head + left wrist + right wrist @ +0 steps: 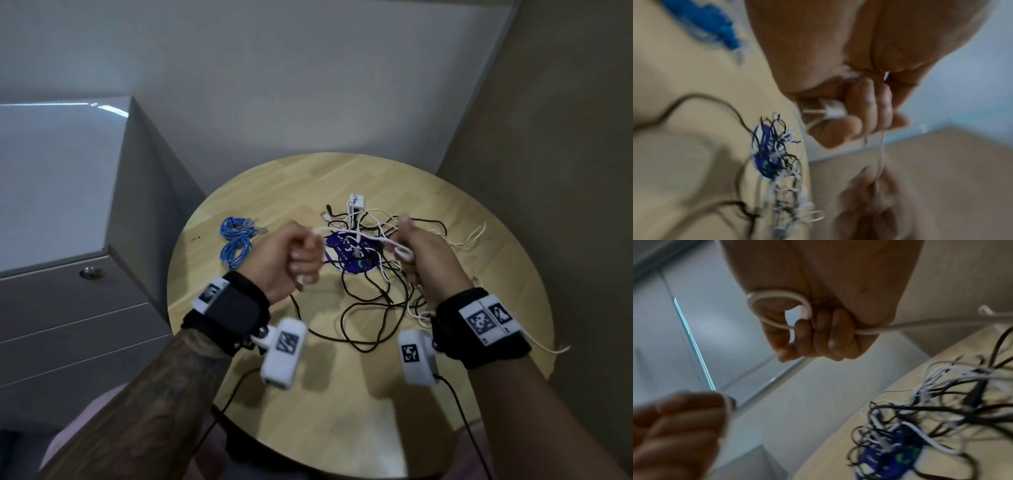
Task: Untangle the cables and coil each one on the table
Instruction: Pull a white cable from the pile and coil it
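White cable (pixel 356 236) is stretched roughly side to side between both hands, held up over the round wooden table (pixel 445 394), its long axis running L–R across the tangle (pixel 380 274) of black and white cords lying mid-table. Left hand (pixel 291 260) is a closed fist clamped on one end; right hand (pixel 424 257) is curled tight round the other end, w/ a loop of it sticking out by the thumb. Head view shows what the wrist cams don't: two blue cable bundles (pixel 236 243) already coiled, lying well apart from the tangle toward the table's left edge, plus a white adapter block (pixel 356 202) at the far side of the pile and a grey drawer cabinet (pixel 68 240) beside the table. Right wrist view shows the loop (pixel 777 311) clearly, a neat ring round the thumb w/ the cord trailing off to the right from under the fingers (pixel 830 335). Left wrist view is blurry but shows a white plug (pixel 833 110) pinched in the fingers, thin strand dropping toward the other hand. Purple-blue round sticker or disc (pixel 349 257) sits under the tangle; its writing is too blurred to read. Adapter has a scrawl on top, not legible. Wrist straps carry black-and-white square code tags (pixel 484 318).
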`<action>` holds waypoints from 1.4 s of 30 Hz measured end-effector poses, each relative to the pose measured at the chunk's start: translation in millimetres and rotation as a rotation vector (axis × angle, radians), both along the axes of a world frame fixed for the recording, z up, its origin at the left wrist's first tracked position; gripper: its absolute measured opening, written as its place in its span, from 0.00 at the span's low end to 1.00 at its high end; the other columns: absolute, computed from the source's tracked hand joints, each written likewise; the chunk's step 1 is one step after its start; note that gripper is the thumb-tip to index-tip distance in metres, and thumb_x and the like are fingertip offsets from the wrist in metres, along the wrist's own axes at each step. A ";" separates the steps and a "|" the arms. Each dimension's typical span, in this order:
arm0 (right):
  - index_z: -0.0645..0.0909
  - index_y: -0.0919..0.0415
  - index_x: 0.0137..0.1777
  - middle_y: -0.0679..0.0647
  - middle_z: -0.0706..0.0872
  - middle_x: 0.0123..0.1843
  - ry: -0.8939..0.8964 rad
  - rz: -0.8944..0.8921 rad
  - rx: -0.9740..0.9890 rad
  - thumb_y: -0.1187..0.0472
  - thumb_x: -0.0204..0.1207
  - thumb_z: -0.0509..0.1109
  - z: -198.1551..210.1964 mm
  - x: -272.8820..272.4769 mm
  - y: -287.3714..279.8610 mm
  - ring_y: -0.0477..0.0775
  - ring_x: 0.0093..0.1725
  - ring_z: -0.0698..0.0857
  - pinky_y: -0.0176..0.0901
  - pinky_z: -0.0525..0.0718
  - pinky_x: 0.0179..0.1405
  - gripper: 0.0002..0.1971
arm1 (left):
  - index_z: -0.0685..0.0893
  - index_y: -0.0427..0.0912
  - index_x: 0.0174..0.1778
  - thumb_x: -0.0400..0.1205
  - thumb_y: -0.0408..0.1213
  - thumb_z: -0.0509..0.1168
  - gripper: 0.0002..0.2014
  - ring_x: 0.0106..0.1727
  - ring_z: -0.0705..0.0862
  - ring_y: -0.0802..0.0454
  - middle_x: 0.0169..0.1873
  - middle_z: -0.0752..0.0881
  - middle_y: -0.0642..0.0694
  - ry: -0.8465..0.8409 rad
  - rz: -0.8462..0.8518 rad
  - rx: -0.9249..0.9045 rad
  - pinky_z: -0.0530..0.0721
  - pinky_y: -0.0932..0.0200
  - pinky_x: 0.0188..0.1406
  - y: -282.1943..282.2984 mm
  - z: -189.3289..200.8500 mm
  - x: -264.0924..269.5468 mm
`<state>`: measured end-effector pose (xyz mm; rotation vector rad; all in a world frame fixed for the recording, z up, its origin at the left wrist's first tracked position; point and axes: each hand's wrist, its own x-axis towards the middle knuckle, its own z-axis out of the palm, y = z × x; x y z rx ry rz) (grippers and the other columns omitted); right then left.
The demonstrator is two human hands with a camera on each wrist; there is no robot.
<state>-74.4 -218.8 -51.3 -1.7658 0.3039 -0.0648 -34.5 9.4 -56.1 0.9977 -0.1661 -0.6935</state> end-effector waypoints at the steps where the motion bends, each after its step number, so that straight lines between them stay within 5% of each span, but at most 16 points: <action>1: 0.80 0.57 0.42 0.45 0.73 0.25 0.046 0.000 0.107 0.42 0.87 0.60 -1.5 2.4 -5.0 0.43 0.22 0.63 0.34 0.58 0.18 0.21 | 0.68 0.46 0.27 0.79 0.37 0.52 0.13 0.20 0.53 0.57 0.22 0.54 0.54 0.074 0.059 -0.091 0.61 0.63 0.18 10.3 2.0 7.3; 3: 0.76 0.55 0.44 0.48 0.70 0.28 0.069 0.076 0.215 0.50 0.86 0.64 -6.3 6.7 -12.7 0.44 0.23 0.60 0.35 0.53 0.19 0.11 | 0.68 0.47 0.28 0.80 0.37 0.50 0.14 0.21 0.51 0.57 0.22 0.53 0.55 0.184 0.150 -0.192 0.61 0.64 0.18 28.5 2.8 18.3; 7: 0.79 0.56 0.44 0.44 0.73 0.25 0.024 0.262 -0.066 0.61 0.81 0.74 -17.6 3.9 -7.2 0.44 0.24 0.65 0.38 0.61 0.22 0.07 | 0.68 0.47 0.29 0.78 0.34 0.51 0.11 0.22 0.51 0.58 0.23 0.54 0.57 0.269 0.247 -0.286 0.60 0.65 0.21 43.4 3.1 22.4; 10: 0.81 0.60 0.42 0.38 0.76 0.22 -0.019 0.266 -0.206 0.59 0.84 0.71 -19.4 1.5 -2.4 0.37 0.21 0.71 0.25 0.67 0.24 0.10 | 0.70 0.44 0.29 0.78 0.33 0.51 0.11 0.22 0.54 0.58 0.22 0.57 0.56 0.290 0.316 -0.342 0.64 0.64 0.22 47.4 3.7 25.3; 16: 0.84 0.57 0.35 0.49 0.72 0.26 0.014 0.379 -0.300 0.51 0.87 0.66 -21.7 -5.4 0.8 0.52 0.28 0.67 0.43 0.64 0.31 0.19 | 0.77 0.39 0.37 0.82 0.32 0.51 0.11 0.24 0.63 0.56 0.27 0.64 0.53 0.334 0.437 -0.446 0.73 0.62 0.32 42.6 1.8 26.8; 23: 0.84 0.54 0.33 0.43 0.77 0.23 0.132 0.467 -0.408 0.43 0.86 0.64 -23.3 -13.9 11.0 0.43 0.24 0.73 0.43 0.73 0.35 0.23 | 0.77 0.37 0.46 0.83 0.28 0.53 0.08 0.25 0.71 0.56 0.28 0.70 0.51 0.305 0.572 -0.497 0.79 0.60 0.37 45.5 0.2 33.0; 28: 0.87 0.55 0.32 0.47 0.75 0.24 0.052 0.701 -0.460 0.48 0.85 0.69 -2.5 -35.1 52.9 0.43 0.25 0.72 0.36 0.70 0.29 0.20 | 0.81 0.33 0.52 0.89 0.30 0.53 0.11 0.38 0.88 0.51 0.36 0.86 0.44 0.111 0.655 -0.288 0.88 0.54 0.48 23.4 -17.5 37.1; 31: 0.88 0.58 0.35 0.53 0.76 0.27 -0.064 0.667 -0.312 0.51 0.84 0.71 10.9 -39.5 57.8 0.48 0.30 0.72 0.43 0.71 0.34 0.18 | 0.83 0.32 0.52 0.89 0.28 0.54 0.11 0.46 0.91 0.46 0.40 0.91 0.42 -0.066 0.627 -0.073 0.89 0.53 0.53 4.0 -26.3 28.9; 36: 0.91 0.63 0.43 0.51 0.88 0.34 -0.158 0.593 -0.164 0.62 0.82 0.74 29.5 -40.3 47.1 0.39 0.37 0.82 0.35 0.79 0.43 0.08 | 0.85 0.30 0.54 0.87 0.27 0.59 0.09 0.49 0.91 0.41 0.47 0.91 0.34 -0.231 0.532 0.109 0.88 0.54 0.51 -20.8 -26.4 8.9; 39: 0.92 0.60 0.45 0.57 0.94 0.47 -0.275 0.463 -0.163 0.62 0.84 0.71 28.3 -33.1 40.5 0.51 0.58 0.91 0.58 0.85 0.63 0.09 | 0.88 0.30 0.52 0.86 0.27 0.62 0.09 0.37 0.88 0.59 0.34 0.91 0.51 -0.402 0.432 0.287 0.83 0.66 0.40 -32.9 -28.2 -4.1; 42: 0.91 0.65 0.48 0.58 0.94 0.49 -0.259 0.497 -0.134 0.65 0.85 0.69 29.5 -31.0 33.2 0.54 0.61 0.90 0.52 0.84 0.68 0.10 | 0.88 0.30 0.52 0.85 0.27 0.62 0.09 0.34 0.85 0.62 0.31 0.90 0.55 -0.396 0.435 0.277 0.81 0.68 0.36 -40.5 -29.6 -12.3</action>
